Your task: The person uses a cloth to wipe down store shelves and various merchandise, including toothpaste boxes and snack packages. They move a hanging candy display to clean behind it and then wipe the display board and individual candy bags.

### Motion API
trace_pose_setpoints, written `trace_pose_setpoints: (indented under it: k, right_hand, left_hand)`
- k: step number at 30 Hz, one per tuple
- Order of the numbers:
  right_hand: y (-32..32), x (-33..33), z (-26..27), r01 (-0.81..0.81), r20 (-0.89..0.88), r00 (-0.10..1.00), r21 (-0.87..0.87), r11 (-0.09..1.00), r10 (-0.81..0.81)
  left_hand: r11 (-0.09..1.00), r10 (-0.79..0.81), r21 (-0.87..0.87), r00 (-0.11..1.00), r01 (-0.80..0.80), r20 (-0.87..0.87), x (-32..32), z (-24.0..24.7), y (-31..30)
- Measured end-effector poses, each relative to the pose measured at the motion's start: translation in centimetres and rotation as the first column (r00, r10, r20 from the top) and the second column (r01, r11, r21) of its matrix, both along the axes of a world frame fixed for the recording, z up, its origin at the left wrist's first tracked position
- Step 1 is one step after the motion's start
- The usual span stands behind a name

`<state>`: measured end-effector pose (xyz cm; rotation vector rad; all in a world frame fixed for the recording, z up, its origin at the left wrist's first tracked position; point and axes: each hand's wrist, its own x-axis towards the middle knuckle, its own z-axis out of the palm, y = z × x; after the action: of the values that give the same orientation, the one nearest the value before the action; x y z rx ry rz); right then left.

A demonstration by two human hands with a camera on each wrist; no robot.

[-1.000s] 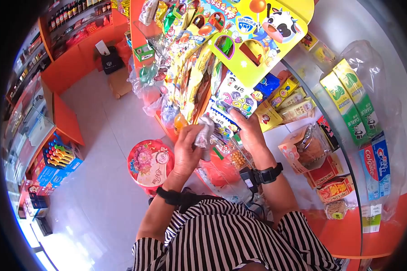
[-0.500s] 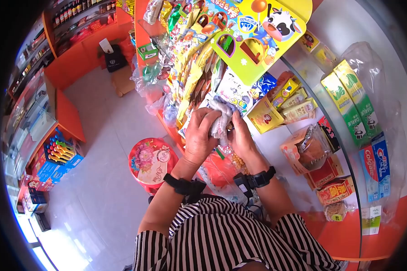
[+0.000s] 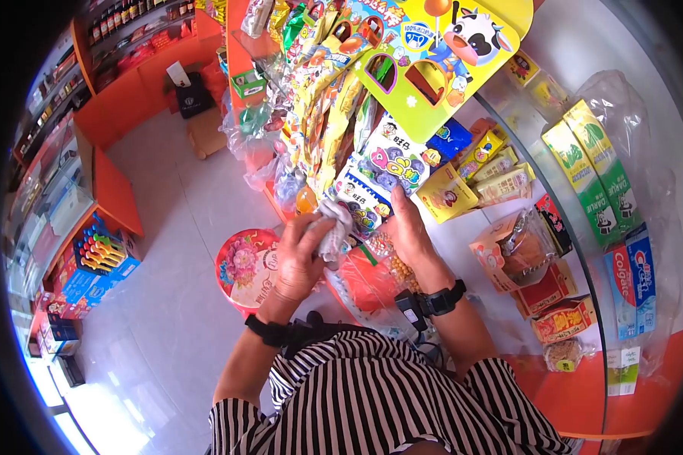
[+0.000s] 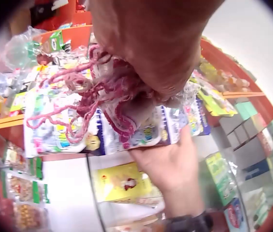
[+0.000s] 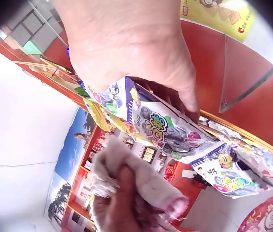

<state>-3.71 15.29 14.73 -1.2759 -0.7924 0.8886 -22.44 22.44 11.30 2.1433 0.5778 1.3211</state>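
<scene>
In the head view the left hand (image 3: pixel 300 262) grips a crumpled pale cloth (image 3: pixel 334 231); its frayed pink threads (image 4: pixel 85 92) hang down in the left wrist view. The right hand (image 3: pixel 413 231) holds a joined strip of white and blue candy packets (image 3: pixel 395 161), its thumb on the front and its fingers curled behind, as the right wrist view shows on the packets (image 5: pixel 168 128). The cloth lies just left of the right hand, near the lower packet. In the left wrist view the strip spreads across the picture above the right hand (image 4: pixel 172 166).
A yellow cow-printed box (image 3: pixel 432 68) stands beyond the packets, with many candy bags (image 3: pixel 319 114) to its left. Toothpaste boxes (image 3: pixel 634 280) and a glass edge (image 3: pixel 584 265) lie to the right. A round red stool (image 3: pixel 247 269) stands on the floor at left.
Half a second ago both hands were together with the cloth over the packets. The left hand has since moved left and down with the cloth, uncovering the packet fronts.
</scene>
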Motion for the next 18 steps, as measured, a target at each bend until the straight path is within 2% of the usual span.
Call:
trace_pose_setpoints:
  k: [2, 4, 5, 6, 7, 8, 10, 13, 16, 18]
  right_hand:
    - [-0.1, -1.1, 1.4, -0.028, -0.040, 0.999, 0.029, 0.999, 0.029]
    - [-0.1, -1.4, 1.5, -0.060, -0.078, 0.995, 0.061, 0.996, 0.064]
    - [0.0, -1.1, 0.9, -0.067, -0.101, 0.992, 0.054, 0.996, 0.072]
    - [0.2, -1.4, 1.1, -0.076, -0.123, 0.989, 0.047, 0.996, 0.081]
    - [0.4, -2.6, 2.6, 0.008, -0.077, 0.997, 0.049, 0.999, -0.005]
    - [0.2, -2.2, 1.6, -0.023, -0.226, 0.973, 0.106, 0.994, 0.046]
    - [0.1, -1.8, 1.8, -0.077, -0.267, 0.957, 0.147, 0.986, 0.114]
    - [-0.1, -1.5, 1.8, -0.088, -0.267, 0.958, 0.069, 0.994, 0.104]
    - [0.5, -1.8, 1.6, -0.072, -0.242, 0.965, 0.122, 0.990, 0.100]
    - [0.6, -1.8, 1.5, -0.074, -0.231, 0.968, 0.120, 0.990, 0.100]
  left_hand:
    - [0.999, 0.020, 0.026, 0.999, -0.021, 0.035, 0.2, 2.3, 0.3]
    - [0.990, 0.083, 0.100, 0.977, -0.104, 0.197, 1.4, 4.3, 0.4]
    - [0.993, 0.012, 0.115, 0.971, -0.040, 0.239, 2.3, 4.6, 0.5]
    - [0.982, -0.025, 0.191, 0.993, 0.002, 0.115, 2.8, 5.2, 0.2]
    - [0.984, -0.072, 0.166, 0.994, 0.057, 0.087, 3.6, 5.2, -0.2]
    - [0.984, -0.122, 0.140, 0.991, 0.112, 0.062, 4.2, 5.0, -0.3]
    - [0.977, -0.116, 0.183, 0.993, 0.111, 0.017, 4.3, 4.2, 0.0]
    - [0.958, -0.140, 0.246, 0.989, 0.148, -0.051, 3.9, 2.9, 0.1]
    - [0.951, -0.136, 0.271, 0.988, 0.152, -0.078, 3.4, 3.1, 0.0]
    - [0.938, -0.125, 0.301, 0.977, 0.173, -0.172, 2.9, 3.0, 0.2]
